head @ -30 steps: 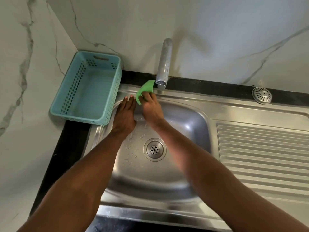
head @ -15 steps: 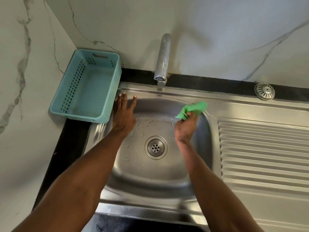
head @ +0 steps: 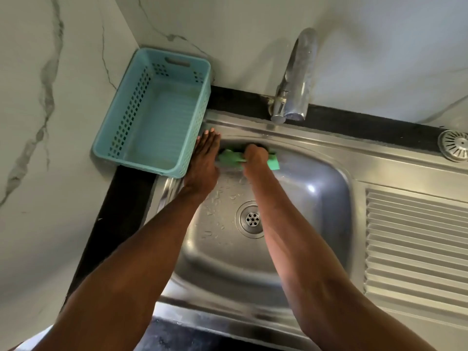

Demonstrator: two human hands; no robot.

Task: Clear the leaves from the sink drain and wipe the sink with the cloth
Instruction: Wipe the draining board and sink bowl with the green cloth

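A steel sink (head: pixel 329 188) fills the middle of the view, with its round drain (head: pixel 251 219) showing holes and no leaves on it. Water drops lie on the basin floor left of the drain. My right hand (head: pixel 255 158) grips a green cloth (head: pixel 273 163) and presses it against the basin's far wall, just under the rim. My left hand (head: pixel 203 160) rests flat with straight fingers on the sink's far left corner, right beside the cloth.
A light blue plastic basket (head: pixel 152 110) stands on the black counter at the sink's left, against the marble wall. A chrome tap (head: pixel 293 79) overhangs the far rim. A round metal strainer (head: pixel 454 145) lies at the far right. A ribbed drainboard (head: pixel 415 247) is at right.
My right hand swept the cloth from under the tap to the basin's right wall, then back left along the far wall beside my left hand. The left hand stayed on the corner.
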